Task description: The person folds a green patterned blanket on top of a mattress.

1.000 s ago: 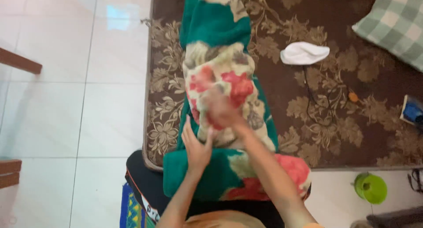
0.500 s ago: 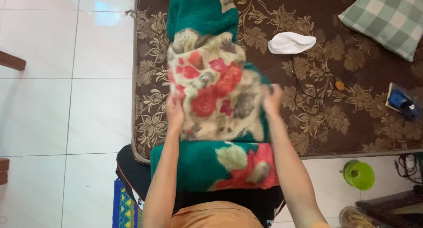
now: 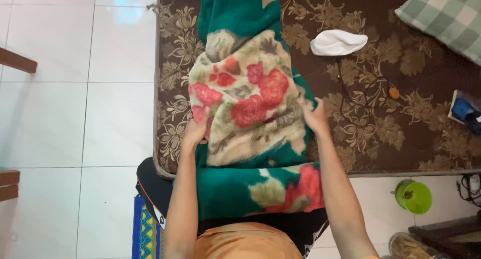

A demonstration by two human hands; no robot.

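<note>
On the brown mattress (image 3: pixel 381 139), left hand (image 3: pixel 196 131) and right hand (image 3: pixel 315 116) fingers pinching the flowery blanket (image 3: pixel 250 98); could slip if loosened.

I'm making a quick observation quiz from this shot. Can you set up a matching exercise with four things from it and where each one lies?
Things:
1. floral blanket
2. white cloth
3. green lid
4. checked pillow

Places:
A. top right corner of the brown mattress
B. on the tiled floor, right of the person
C. gripped at both sides by the hands
D. on the mattress, just right of the blanket

Pairs: 1-C, 2-D, 3-B, 4-A
</note>
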